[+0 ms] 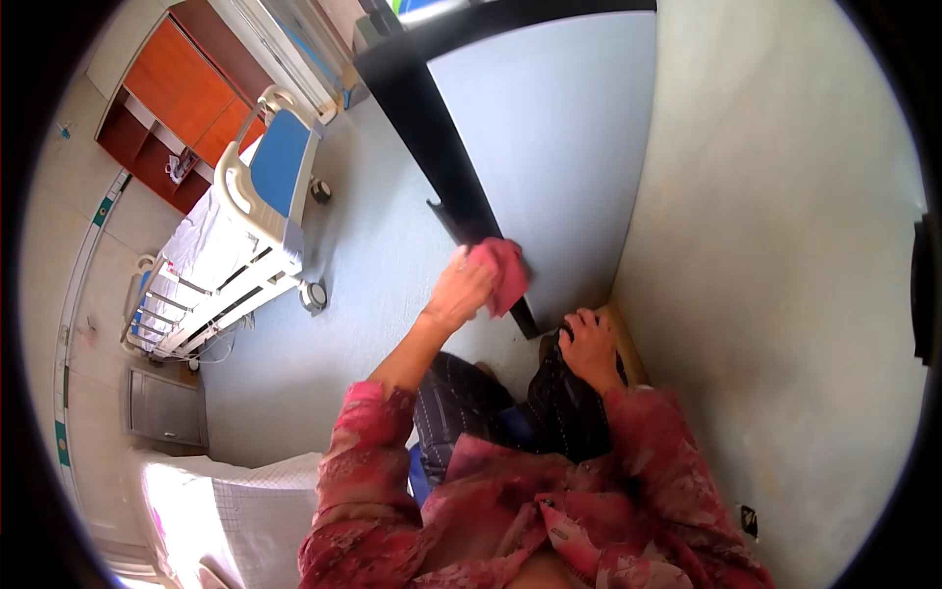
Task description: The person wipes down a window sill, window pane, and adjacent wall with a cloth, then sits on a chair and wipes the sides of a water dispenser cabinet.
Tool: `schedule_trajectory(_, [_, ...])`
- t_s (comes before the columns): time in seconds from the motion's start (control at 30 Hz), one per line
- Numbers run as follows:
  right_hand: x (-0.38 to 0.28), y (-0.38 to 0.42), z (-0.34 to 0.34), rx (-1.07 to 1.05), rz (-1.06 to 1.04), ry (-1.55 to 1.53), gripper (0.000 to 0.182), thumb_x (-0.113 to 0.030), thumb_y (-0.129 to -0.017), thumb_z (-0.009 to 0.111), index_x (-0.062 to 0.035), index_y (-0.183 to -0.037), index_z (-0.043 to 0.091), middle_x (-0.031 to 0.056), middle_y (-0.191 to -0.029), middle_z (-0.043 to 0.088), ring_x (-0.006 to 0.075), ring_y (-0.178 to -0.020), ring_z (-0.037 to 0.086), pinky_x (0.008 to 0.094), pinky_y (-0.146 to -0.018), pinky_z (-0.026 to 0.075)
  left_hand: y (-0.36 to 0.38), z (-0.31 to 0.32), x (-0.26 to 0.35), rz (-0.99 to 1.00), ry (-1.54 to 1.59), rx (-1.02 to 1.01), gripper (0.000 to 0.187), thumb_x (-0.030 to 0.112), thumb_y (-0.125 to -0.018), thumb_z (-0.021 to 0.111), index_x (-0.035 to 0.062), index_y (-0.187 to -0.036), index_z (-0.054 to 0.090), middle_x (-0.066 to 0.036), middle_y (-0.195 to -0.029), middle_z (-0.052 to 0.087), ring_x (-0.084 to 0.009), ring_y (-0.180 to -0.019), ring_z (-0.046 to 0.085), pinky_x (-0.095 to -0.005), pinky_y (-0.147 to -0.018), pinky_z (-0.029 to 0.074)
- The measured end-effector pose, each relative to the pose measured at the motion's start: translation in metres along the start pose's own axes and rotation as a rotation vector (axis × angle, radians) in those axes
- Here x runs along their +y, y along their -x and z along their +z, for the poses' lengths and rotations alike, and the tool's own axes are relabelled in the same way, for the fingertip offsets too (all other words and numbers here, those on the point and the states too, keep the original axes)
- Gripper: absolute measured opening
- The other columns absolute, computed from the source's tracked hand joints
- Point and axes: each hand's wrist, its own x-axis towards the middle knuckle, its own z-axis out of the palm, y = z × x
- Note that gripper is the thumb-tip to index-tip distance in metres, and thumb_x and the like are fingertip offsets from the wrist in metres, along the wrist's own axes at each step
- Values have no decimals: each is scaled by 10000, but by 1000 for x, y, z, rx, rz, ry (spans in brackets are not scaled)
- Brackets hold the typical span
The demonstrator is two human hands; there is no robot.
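My left hand [463,292] is closed on a red cloth [505,275]. The cloth lies against the lower part of a black frame edge [442,137], which borders a tall panel with a smooth pale grey-blue face [559,147]. Below and to the right of the cloth, my right hand [590,351] rests on my knee in dark striped trousers [569,412], its fingers spread over the fabric with nothing held.
Close on the right stands a pale wall [765,245]. A wheeled hospital bed [235,236] is at the left, with a wooden cabinet [182,79] behind it. A small metal cabinet [165,407] and a white-covered bed [255,510] lie nearer at the lower left.
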Motion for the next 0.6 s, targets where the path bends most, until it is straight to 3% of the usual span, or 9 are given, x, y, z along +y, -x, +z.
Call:
schedule_trajectory(0.07, [0, 1, -1, -18, 16, -9, 298, -271, -854, 697, -113, -1106, 694, 78, -1211, 606, 385, -1161, 531, 531, -924, 465, 0, -8, -18, -200, -82, 414, 585, 291, -600, 814, 102, -1143, 702, -102, -1160, 621, -264, -1176, 590, -635, -1178, 288])
schedule_trajectory(0.1, [0, 0, -1, 1, 5, -7, 298, -271, -854, 697, -113, -1106, 694, 78, -1211, 606, 385, -1161, 531, 531, -924, 465, -4, -20, -37, -202, -151, 671, 477, 266, -641, 776, 98, -1083, 710, -130, -1069, 619, -305, -1116, 607, -673, -1141, 324])
schedule_trajectory(0.13, [-1, 1, -1, -11, 3, 2, 297, -273, -854, 699, -114, -1105, 695, 78, -1211, 607, 384, -1162, 531, 529, -921, 467, -4, -53, -51, -231, -167, 756, 356, 207, -679, 723, 77, -1009, 707, -137, -968, 604, -359, -1043, 607, -658, -1091, 389])
schedule_trajectory(0.2, [-2, -1, -1, -5, -10, 15, 297, -274, -854, 700, -114, -1104, 695, 77, -1211, 607, 382, -1162, 531, 526, -919, 470, -15, -104, -78, -293, -229, 950, 278, 165, -688, 688, 62, -946, 699, -130, -880, 585, -372, -979, 593, -624, -999, 453])
schedule_trajectory(0.27, [-5, 0, -3, 2, -21, 42, 295, -259, -849, 699, -111, -1104, 695, 93, -1191, 622, 364, -1090, 568, 498, -904, 477, -20, -141, -102, -301, -241, 991, 443, 149, -731, 746, 36, -1151, 668, -197, -1140, 620, -431, -1164, 569, -650, -1064, 388])
schedule_trajectory(0.33, [-5, 0, -3, 39, -27, 65, 283, -263, -848, 704, -117, -1090, 696, 89, -1179, 625, 358, -1081, 574, 492, -882, 489, -33, -172, -117, -329, -313, 995, 472, 160, -723, 766, 22, -1160, 658, -208, -1155, 623, -443, -1176, 566, -651, -1073, 375])
schedule_trajectory(0.37, [-5, 0, -4, 49, -42, 52, 279, -265, -846, 707, -119, -1084, 696, 87, -1175, 626, 356, -1079, 576, 489, -875, 494, -43, -190, -119, -325, -334, 1002, 442, 162, -730, 759, 25, -1139, 663, -200, -1174, 624, -443, -1186, 563, -655, -1076, 364])
schedule_trajectory(0.4, [-4, 1, -5, 60, -57, 44, 275, -267, -844, 709, -121, -1077, 696, 85, -1171, 627, 353, -1077, 578, 485, -868, 500, -57, -208, -113, -308, -439, 1113, 142, 156, -714, 684, 72, -827, 663, -113, -909, 594, -333, -1024, 616, -608, -1013, 441])
schedule_trajectory(0.6, [0, 1, -4, 58, -25, 52, 281, -305, -838, 700, -125, -1054, 700, 76, -1154, 625, 380, -1100, 568, 522, -860, 500, -123, -225, -96, -105, -347, 1051, 110, 142, -741, 661, 69, -823, 661, -157, -1022, 643, -310, -1093, 624, -617, -1152, 354])
